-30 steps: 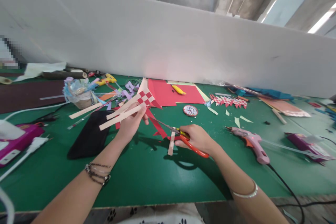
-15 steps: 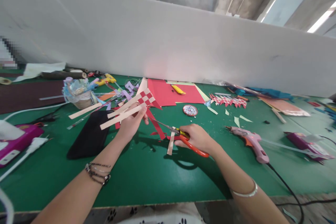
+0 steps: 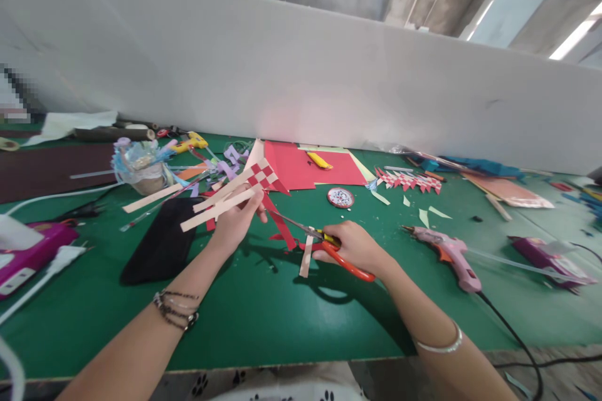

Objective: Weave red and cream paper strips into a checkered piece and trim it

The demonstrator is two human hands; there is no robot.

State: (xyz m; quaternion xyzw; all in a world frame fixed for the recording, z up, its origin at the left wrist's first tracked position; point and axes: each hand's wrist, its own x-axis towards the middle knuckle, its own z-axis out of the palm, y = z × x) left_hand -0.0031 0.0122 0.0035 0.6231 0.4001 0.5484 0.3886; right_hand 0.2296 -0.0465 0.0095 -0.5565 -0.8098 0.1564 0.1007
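My left hand (image 3: 235, 219) is closed on a woven piece of red and cream paper strips (image 3: 256, 183), held above the green table (image 3: 263, 307). Long cream strips stick out to the left and red strips trail down to the right. My right hand (image 3: 355, 245) grips red-handled scissors (image 3: 324, 244), whose blades point left at a trailing red strip. A loose cream strip (image 3: 306, 255) hangs beside the blades.
A pink glue gun (image 3: 449, 252) lies right of my right hand, its cord running off the front edge. A black pouch (image 3: 162, 241) lies to the left. Red paper sheets (image 3: 305, 166), a round tin (image 3: 341, 198), scraps and a white partition stand behind.
Almost nothing has moved; the scissors and the trailing red strip shifted very slightly between the frames.
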